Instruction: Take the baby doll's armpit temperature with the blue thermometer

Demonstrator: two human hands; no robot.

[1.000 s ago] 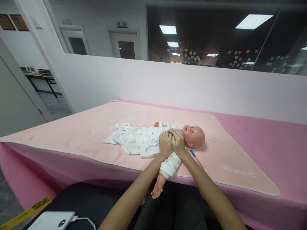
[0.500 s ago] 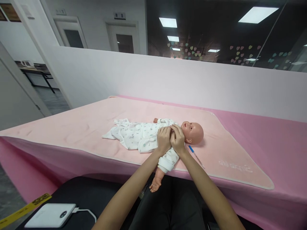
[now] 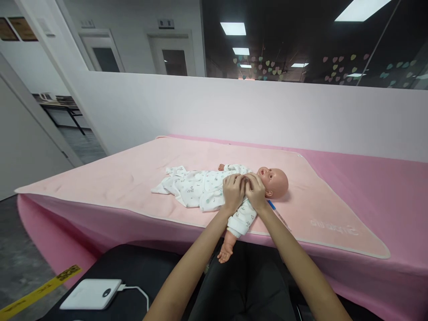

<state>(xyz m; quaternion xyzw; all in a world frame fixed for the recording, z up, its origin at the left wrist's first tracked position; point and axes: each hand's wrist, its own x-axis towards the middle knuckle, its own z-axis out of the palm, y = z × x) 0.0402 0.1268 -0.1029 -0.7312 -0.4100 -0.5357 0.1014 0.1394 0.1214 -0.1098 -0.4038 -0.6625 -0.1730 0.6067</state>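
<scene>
Now the left hand [image 3: 233, 191] and right hand [image 3: 255, 192] press side by side on the doll [image 3: 214, 189], fingers curled on its chest clothes.

Pale upside-down lettering on pink blanket [image 3: 334, 226], not legible
</scene>
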